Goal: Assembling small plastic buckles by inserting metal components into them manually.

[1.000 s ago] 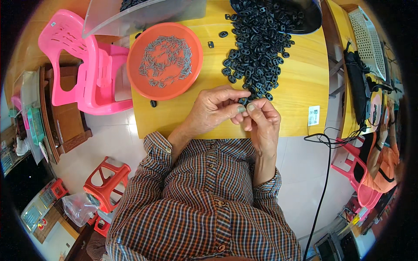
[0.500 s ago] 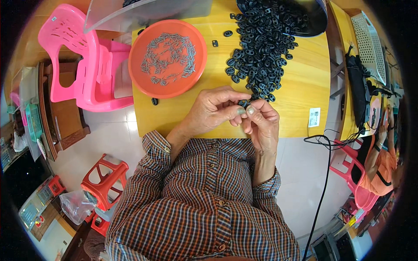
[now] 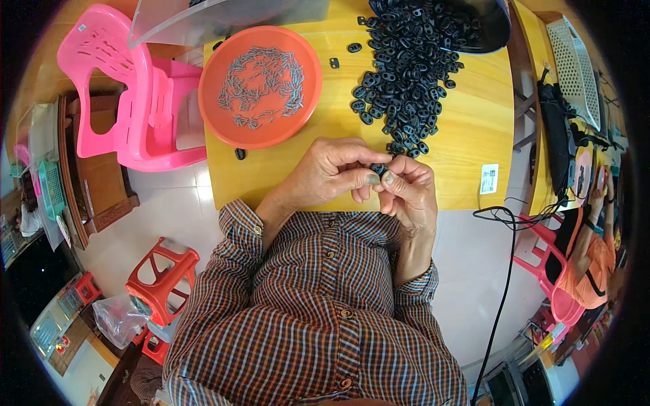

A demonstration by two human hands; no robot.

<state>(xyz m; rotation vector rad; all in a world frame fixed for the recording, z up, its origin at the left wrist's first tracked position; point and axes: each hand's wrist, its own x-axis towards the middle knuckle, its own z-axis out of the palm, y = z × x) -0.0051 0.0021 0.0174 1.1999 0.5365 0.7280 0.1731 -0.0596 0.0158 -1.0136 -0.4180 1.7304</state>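
Over the table's near edge, my left hand (image 3: 328,174) and my right hand (image 3: 412,193) meet, both closed at the fingertips. Between them they pinch a small black plastic piece (image 3: 379,168), mostly covered by the fingers. Just beyond my fingers starts a heap of black oval pieces (image 3: 406,88) with two holes each. To the left lies a round orange-red plate (image 3: 271,138) with many small grey metal screws or pins (image 3: 296,84) spread on it. A few loose black pieces (image 3: 354,47) rest on the yellow table (image 3: 467,128).
A black tub (image 3: 500,37) lies at the far right behind the heap. A translucent bin (image 3: 230,24) stands at the far left. A white label (image 3: 489,179) sits on the table's right. Pink chair (image 3: 139,115), red stool (image 3: 159,287) and black cable (image 3: 502,291) surround me. Another person (image 3: 588,267) is at right.
Both hands stay together on the black piece, with only small finger shifts. The view has shifted slightly, and the plate and table sit a little higher in it.
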